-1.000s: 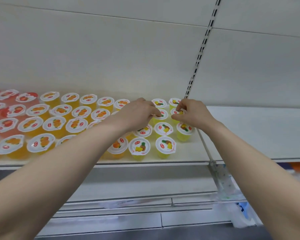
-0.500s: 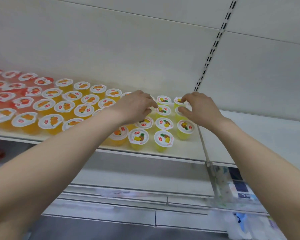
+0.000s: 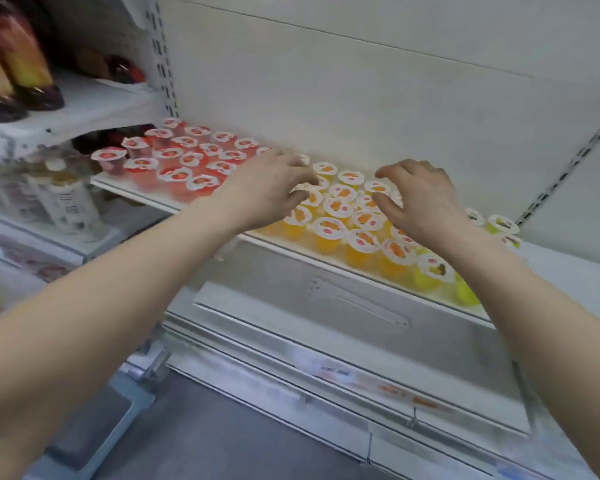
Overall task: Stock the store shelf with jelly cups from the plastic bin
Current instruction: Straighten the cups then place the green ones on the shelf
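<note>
A white shelf carries rows of jelly cups with white lids. Red cups stand at the left, orange cups in the middle, yellow-green cups at the right. My left hand hovers over the orange cups' left side, fingers curled and touching lids, holding nothing that I can see. My right hand is spread over the orange cups' right side, fingers apart and empty. The plastic bin is not clearly in view.
Bottles stand on a lower shelf at the left, and dark bottles on an upper left shelf. A slotted upright separates the bays. Below are white shelf fronts and grey floor.
The view has swung left and tilted. Both hands have moved left from the yellow-green cups to over the orange cups, and the right hand has opened its pinch.
</note>
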Tool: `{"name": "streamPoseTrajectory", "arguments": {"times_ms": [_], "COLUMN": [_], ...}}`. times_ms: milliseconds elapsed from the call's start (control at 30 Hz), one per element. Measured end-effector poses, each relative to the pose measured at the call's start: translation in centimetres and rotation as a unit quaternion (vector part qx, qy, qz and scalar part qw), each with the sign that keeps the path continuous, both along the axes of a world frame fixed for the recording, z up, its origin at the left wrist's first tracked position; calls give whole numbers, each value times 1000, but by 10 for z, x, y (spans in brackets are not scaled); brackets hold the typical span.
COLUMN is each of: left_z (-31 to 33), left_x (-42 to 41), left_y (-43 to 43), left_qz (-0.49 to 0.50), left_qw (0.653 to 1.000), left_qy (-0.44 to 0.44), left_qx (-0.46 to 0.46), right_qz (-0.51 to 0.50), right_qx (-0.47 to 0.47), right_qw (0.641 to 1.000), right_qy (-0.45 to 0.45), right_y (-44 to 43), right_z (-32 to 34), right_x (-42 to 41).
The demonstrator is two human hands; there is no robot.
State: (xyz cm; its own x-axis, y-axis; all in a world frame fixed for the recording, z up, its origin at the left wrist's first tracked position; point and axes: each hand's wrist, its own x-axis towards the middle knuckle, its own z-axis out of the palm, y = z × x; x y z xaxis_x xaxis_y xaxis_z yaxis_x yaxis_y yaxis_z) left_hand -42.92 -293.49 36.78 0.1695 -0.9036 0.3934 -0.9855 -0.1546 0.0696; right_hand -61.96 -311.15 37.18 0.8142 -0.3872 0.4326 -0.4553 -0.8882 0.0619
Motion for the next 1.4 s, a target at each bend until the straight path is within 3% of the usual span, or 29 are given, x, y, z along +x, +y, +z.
{"name": "streamPoseTrajectory", "arguments": {"times_ms": [433, 633, 833, 900, 1033, 1267, 1400], "left_z": [-54, -114, -195, -218, -253, -291, -296], "left_x": [158, 205, 232, 246, 274, 297, 298], "left_y": [288, 407, 487, 505, 522, 526, 527], "left_qz": [201, 352, 469, 495, 528, 547, 554], "left_qw": [979, 929, 859, 839, 803, 794, 789], "left_qy": [38, 113, 201, 219, 262, 230, 231], "left_qx": [-2, -12, 40, 60, 84, 132, 130], "right_qz": [225, 337, 446, 473, 482, 432, 398], "right_qx": [18, 66, 113, 137, 134, 29, 69], "right_qw": [974, 938, 885, 863, 814, 740, 702], "right_qy": [-17, 40, 68, 114, 296, 516, 587], "right_y": [229, 317, 383, 401, 437, 491, 502], "right_z": [-62, -121, -189, -208, -249, -337, -376], "right_x": [209, 298, 387, 420, 488, 567, 582]}}
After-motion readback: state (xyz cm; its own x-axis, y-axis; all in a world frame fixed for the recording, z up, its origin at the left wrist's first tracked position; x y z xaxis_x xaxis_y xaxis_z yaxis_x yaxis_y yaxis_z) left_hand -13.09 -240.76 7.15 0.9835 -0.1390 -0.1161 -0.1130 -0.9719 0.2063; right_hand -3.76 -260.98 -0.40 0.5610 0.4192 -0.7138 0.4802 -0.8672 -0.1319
